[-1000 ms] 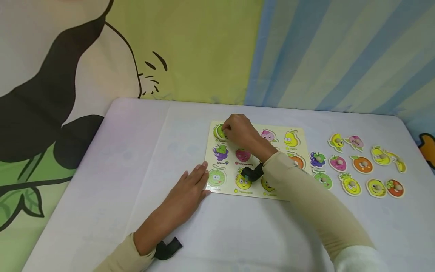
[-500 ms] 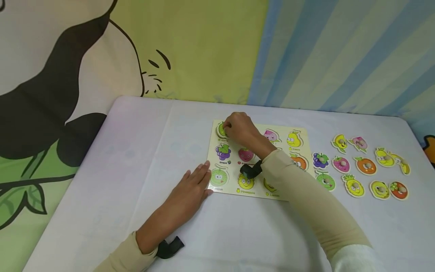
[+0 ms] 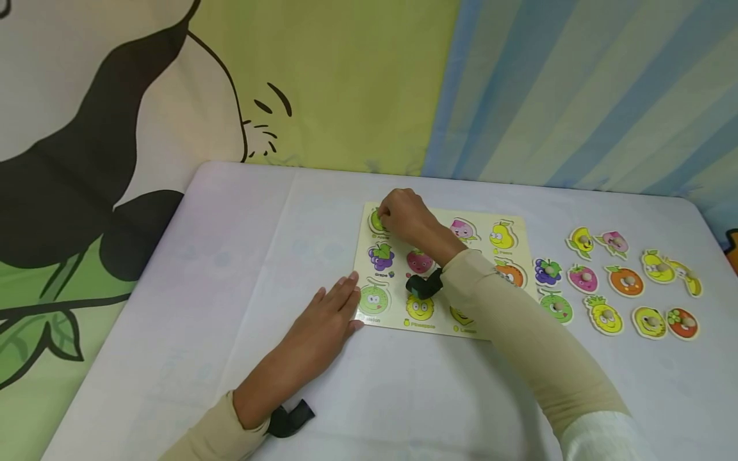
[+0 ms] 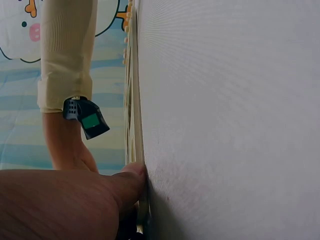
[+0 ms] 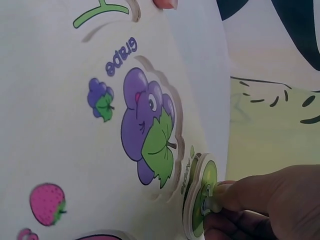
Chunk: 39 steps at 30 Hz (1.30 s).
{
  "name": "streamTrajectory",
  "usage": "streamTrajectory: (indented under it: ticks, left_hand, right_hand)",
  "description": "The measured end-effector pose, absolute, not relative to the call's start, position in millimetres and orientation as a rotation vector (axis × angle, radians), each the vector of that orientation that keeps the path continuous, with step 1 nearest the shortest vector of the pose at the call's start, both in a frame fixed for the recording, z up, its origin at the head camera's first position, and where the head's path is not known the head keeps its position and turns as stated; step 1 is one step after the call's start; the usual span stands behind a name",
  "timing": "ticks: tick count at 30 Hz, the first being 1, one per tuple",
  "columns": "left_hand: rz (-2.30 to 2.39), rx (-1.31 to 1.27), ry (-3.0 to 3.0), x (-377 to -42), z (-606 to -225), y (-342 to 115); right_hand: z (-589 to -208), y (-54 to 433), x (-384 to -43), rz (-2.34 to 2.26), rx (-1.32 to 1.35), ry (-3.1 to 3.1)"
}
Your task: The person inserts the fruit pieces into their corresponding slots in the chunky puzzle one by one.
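Note:
My right hand [image 3: 408,216] pinches the small knob of a green apple puzzle piece [image 5: 207,197] at the top left corner of the fruit puzzle board [image 3: 398,291]. In the right wrist view the piece lies over the apple recess; whether it sits fully down I cannot tell. The grape recess [image 5: 150,125] is beside it. Fingers extended, my left hand [image 3: 319,323] rests at the board's left edge near the melon recess [image 3: 373,299]. Its thumb [image 4: 131,182] touches the board's edge [image 4: 136,110] in the left wrist view.
Several knobbed fruit pieces lie loose to the right of the board, among them grapes [image 3: 547,272], an orange [image 3: 625,282], a pineapple [image 3: 604,316] and a tomato-like red piece [image 3: 683,324]. A white cloth covers the table [image 3: 259,256]; a printed curtain [image 3: 346,83] hangs behind.
The apple piece has shifted slightly and lines up more closely with its recess, still in the right hand's fingers. The left hand stays at the board's edge. The head view has shifted a little.

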<state>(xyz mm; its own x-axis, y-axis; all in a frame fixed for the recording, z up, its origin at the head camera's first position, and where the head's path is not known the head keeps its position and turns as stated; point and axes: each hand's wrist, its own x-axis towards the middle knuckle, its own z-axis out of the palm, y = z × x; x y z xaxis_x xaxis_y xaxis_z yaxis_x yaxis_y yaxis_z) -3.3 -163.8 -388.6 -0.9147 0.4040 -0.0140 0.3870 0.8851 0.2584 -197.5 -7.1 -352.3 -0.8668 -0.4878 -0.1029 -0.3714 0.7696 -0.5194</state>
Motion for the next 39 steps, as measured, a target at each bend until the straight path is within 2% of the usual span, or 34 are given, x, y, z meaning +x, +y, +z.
streamTrajectory:
  ticks: [14, 39]
  left_hand:
    - [0.395, 0.63, 2.989, -3.7, -389.2, -163.5]
    - [0.414, 0.628, 2.989, -3.8, -390.2, -163.1]
  right_hand:
    - [-352.4, -14.5, -199.4, -0.641, -0.599, 2.739]
    - [-357.8, -12.0, -196.3, -0.598, -0.67, 2.755]
